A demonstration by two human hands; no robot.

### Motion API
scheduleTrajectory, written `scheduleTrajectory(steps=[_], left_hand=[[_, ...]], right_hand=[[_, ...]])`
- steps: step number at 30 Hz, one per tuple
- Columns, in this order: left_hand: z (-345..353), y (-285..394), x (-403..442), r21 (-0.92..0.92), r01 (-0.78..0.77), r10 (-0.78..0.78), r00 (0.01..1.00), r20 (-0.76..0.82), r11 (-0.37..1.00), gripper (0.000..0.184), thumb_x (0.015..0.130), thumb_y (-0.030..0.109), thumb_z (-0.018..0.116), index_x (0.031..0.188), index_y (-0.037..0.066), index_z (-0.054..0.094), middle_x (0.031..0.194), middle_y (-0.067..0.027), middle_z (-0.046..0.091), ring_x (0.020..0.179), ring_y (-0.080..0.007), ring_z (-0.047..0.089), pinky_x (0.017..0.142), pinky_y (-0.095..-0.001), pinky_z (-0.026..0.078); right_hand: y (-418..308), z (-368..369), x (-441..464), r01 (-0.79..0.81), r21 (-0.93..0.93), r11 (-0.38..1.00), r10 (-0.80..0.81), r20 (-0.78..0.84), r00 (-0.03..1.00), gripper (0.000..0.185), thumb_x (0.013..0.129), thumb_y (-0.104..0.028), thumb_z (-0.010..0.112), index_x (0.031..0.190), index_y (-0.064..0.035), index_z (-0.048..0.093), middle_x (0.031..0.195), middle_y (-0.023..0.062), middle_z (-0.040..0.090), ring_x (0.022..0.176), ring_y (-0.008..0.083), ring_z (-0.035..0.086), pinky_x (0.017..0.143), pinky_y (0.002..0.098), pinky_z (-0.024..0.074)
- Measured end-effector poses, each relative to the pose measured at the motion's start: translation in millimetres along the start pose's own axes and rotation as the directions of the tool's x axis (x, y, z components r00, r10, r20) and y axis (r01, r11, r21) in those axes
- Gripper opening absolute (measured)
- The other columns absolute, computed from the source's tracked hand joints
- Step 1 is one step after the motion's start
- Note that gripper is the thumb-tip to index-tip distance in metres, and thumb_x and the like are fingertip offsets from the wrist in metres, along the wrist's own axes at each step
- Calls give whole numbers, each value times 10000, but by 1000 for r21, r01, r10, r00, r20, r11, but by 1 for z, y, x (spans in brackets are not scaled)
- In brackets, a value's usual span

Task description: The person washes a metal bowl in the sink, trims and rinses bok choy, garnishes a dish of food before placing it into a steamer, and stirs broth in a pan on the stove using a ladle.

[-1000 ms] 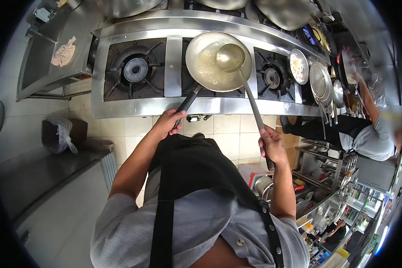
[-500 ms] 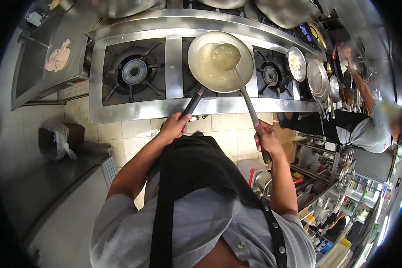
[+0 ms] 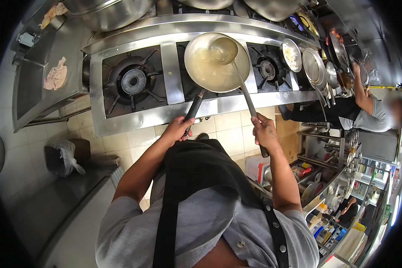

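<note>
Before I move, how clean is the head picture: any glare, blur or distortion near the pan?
Head view: the frying pan and ladle look fairly sharp; head view: bright reflections whiten parts of the steel stove rail; head view: wide-angle distortion curves the kitchen toward dark corners; head view: the co-worker's head is blurred.

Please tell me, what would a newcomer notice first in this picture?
Probably the wide pan of cloudy liquid over the stove, top centre, with a ladle in it. Below, the left hand grips the pan's black handle; the right hand holds the ladle. At upper right, an orange glow shows at a dark pan.
</note>
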State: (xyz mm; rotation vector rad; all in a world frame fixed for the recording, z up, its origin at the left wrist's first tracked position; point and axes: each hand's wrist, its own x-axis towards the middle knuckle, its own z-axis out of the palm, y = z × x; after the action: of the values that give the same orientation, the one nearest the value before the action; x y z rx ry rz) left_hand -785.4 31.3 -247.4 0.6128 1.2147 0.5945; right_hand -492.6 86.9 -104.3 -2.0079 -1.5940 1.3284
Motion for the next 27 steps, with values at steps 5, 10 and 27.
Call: scheduleTrajectory(steps=[5, 10, 27], left_hand=[[-9, 2, -2, 66, -6, 4, 1000, 25, 998, 345, 927, 407, 562, 999, 71, 571, 729, -34, 649, 480, -77, 516, 399, -217, 369], [-11, 9, -9, 102, -17, 14, 1000, 26, 995, 342, 928, 394, 566, 1026, 67, 582, 745, -30, 657, 485, -71, 508, 421, -211, 375], [-20, 17, -10, 144, -107, 93, 990, 104, 984, 340, 938, 382, 566, 999, 51, 614, 750, -70, 665, 528, -71, 557, 449, -200, 429]], right_hand=[[-9, -5, -14, -143, 141, 980, 131, 90, 987, 243, 970, -214, 510, 983, 9, 605, 521, 20, 483, 324, 94, 418, 329, 254, 327], [1, 7, -6, -168, 118, 979, 156, 102, 982, 286, 967, -226, 513, 1065, 33, 588, 519, 28, 484, 332, 103, 435, 333, 263, 338], [-10, 32, -25, -127, -24, 992, 126, -51, 991, 315, 950, -265, 505, 1006, 26, 610, 530, 84, 515, 441, 200, 551, 413, 324, 442]])
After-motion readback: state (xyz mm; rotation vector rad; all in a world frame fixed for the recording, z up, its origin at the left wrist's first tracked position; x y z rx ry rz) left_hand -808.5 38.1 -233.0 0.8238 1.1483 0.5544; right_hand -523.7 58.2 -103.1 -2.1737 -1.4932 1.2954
